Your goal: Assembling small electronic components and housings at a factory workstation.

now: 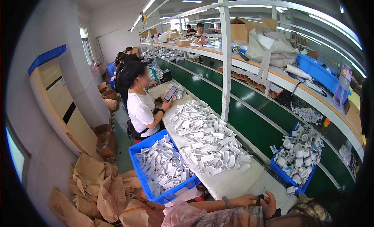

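Note:
At the bottom edge, my left hand [246,200] comes in from a pink sleeve, with a bracelet [226,202] on the wrist. Its fingers are closed, with a bit of yellow at the fingertips. My right hand [268,204], a black band at its wrist, curls its fingers right beside it. A small dark object [260,197] shows between the two hands, too small to name. Both hands are over the near end of the pale worktable [228,184]. Beyond them lies a large heap of white plastic parts [208,137].
A blue crate [142,176] of white parts stands left of the table; another blue crate [276,164] holds round white parts at right. A seated co-worker [142,106] holds a phone [170,93]. Brown sacks [111,199] crowd the lower left. A green conveyor [249,121] runs behind a white post [226,63].

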### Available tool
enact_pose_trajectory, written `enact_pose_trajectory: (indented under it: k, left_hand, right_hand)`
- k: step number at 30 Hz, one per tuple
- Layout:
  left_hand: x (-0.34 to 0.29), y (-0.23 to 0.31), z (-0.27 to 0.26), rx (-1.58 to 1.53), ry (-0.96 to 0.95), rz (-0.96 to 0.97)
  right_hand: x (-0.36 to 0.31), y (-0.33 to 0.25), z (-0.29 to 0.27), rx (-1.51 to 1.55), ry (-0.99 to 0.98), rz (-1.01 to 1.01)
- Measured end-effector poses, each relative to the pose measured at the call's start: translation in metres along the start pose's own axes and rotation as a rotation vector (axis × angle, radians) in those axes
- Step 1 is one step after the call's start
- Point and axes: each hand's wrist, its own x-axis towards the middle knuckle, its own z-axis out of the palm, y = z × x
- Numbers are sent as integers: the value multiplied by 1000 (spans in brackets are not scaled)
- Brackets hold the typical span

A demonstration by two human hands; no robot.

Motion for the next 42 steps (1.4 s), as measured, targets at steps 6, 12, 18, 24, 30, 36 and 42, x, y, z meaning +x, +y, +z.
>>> enact_pose_trajectory:
  k: [6,12,18,24,30,36,42]
  left_hand:
    - [-10,2,-8,-490,-30,35]
    - [-10,-29,-15,-783,-105,41]
    - [-33,-30,-22,-711,31,97]
    - [-63,8,-65,-269,290,55]
    - [-80,63,-94,-12,215,5]
    - [-74,72,-77,-75,154,8]
    - [-58,60,-70,-4,135,-4]
  right_hand:
    - [9,-9,11,-122,-85,-50]
    - [13,-13,17,-254,-185,-60]
    - [7,-17,20,-372,-229,-115]
    - [25,-22,39,-416,-211,-89]
    - [39,-39,63,-342,-320,-108]
    - [32,-20,55,-93,-461,-43]
    - [30,-38,56,243,-402,189]
